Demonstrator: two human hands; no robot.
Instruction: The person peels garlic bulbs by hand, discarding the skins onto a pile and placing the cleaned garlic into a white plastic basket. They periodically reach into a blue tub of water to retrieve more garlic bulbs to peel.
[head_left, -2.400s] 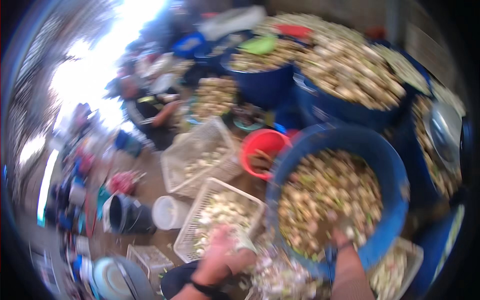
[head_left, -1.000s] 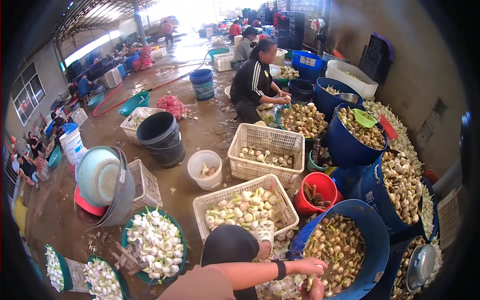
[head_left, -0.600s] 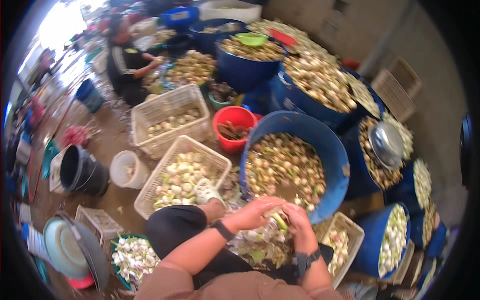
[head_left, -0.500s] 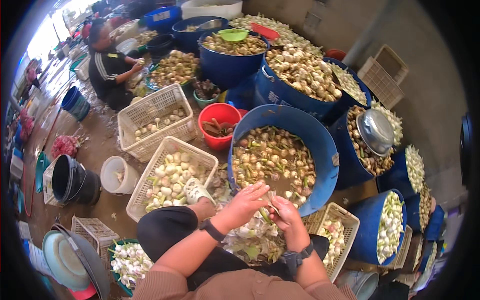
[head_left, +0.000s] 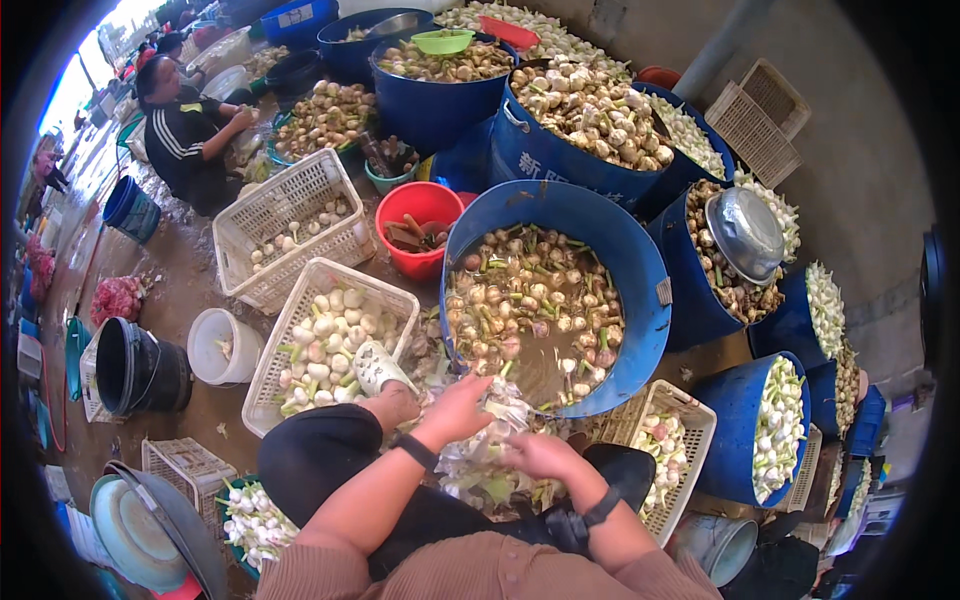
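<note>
A: Where are the two hands of the person?
B: The left hand is above the pile of garlic skins, near the closest rim of the blue tub. The right hand is at the right side of the same pile, and it is a little blurred.

A: Do they hold something?
B: The left fingers look mostly stretched, but pale skins are just beside them, so I cannot tell if something is between. The right hand looks half bent and its inside is hidden, so here also I cannot tell whether it grips anything.

A: And where is the garlic?
B: Many brownish bulbs are inside the blue tub, in brown water. Whiter bulbs lie in the white crate, to the left of the tub. One pale shoe is at the near right side of this crate. More garlic lies in another crate, beside the right knee.

A: What else is around?
B: A red bucket stands just beside the tub. Farther left, a co-worker in a black top with white stripes sits near a heap of garlic.
</note>
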